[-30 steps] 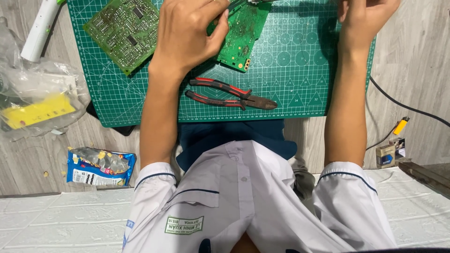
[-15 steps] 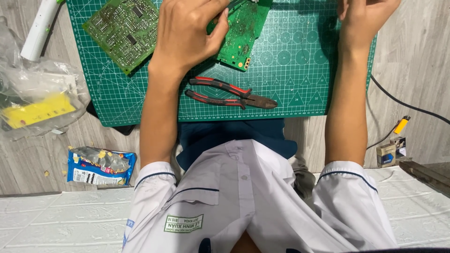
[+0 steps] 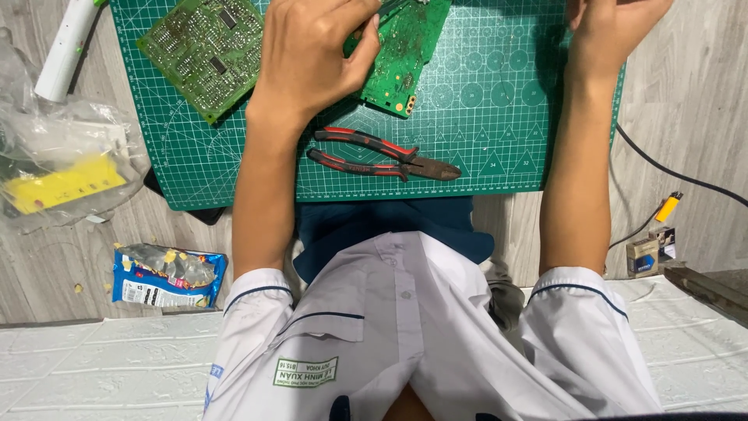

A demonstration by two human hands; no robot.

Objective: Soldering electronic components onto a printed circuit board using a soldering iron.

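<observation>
My left hand (image 3: 312, 54) lies over a green cutting mat (image 3: 506, 117) and grips the edge of a long green circuit board (image 3: 401, 58), thumb pressed on its near side. A thin metal tip shows by the fingertips at the top edge. My right hand (image 3: 615, 27) is at the mat's upper right. Its fingers are cut off by the frame, so whatever they hold is hidden. Red-and-black handled pliers (image 3: 382, 156) lie on the mat between my forearms. A second, square green circuit board (image 3: 206, 51) rests on the mat left of my left hand.
A white tube (image 3: 66, 47) and a clear plastic bag with a yellow item (image 3: 62, 175) lie left of the mat. A blue snack packet (image 3: 167, 277) sits near my left elbow. At the right are a black cable (image 3: 678, 175), a yellow lighter (image 3: 668, 206) and a small box (image 3: 643, 253).
My left fingers have shifted slightly on the long board, which has tilted a little. The pliers and my right arm have stayed put.
</observation>
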